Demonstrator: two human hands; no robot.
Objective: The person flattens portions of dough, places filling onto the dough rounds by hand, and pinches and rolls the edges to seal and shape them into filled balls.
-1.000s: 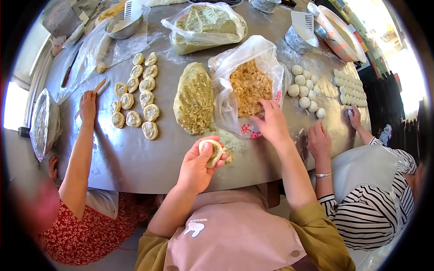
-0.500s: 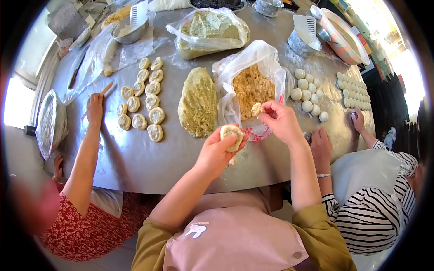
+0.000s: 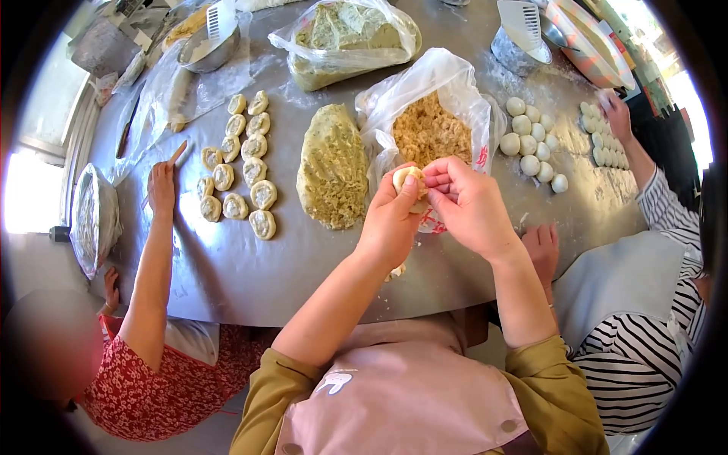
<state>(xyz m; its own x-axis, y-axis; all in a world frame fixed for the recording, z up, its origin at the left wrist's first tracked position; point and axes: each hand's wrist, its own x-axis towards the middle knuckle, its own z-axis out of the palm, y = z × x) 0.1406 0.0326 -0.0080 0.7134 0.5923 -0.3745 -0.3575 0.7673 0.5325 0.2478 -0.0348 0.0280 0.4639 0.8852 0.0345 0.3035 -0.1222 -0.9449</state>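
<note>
In my left hand [image 3: 390,216] is a small round dough piece [image 3: 408,182], held up in front of the plastic bag of filling. The thumb lies across its near side. My right hand [image 3: 466,205] is closed, its thumb and fingertips pinching at the dough's right edge. The crumbly lump of filling is hidden from view there. Just beyond both hands, the brown crumbly filling [image 3: 431,133] lies in an open white plastic bag [image 3: 375,114]. A mound of greenish paste [image 3: 331,167] rests on the table left of the bag.
Several filled dough rounds [image 3: 254,146] stand in rows at left, near a co-worker's hand [image 3: 161,186] with a wooden stick. At right are white dough balls [image 3: 528,144] and a co-worker's hand [image 3: 616,114] by small pressed pieces. A bag of green paste [image 3: 353,38] is behind.
My right hand has brought the filling lump left to the dough, and both hands now meet there. My left hand has risen slightly. The right-hand co-worker's hand has reached forward to the pressed pieces.
</note>
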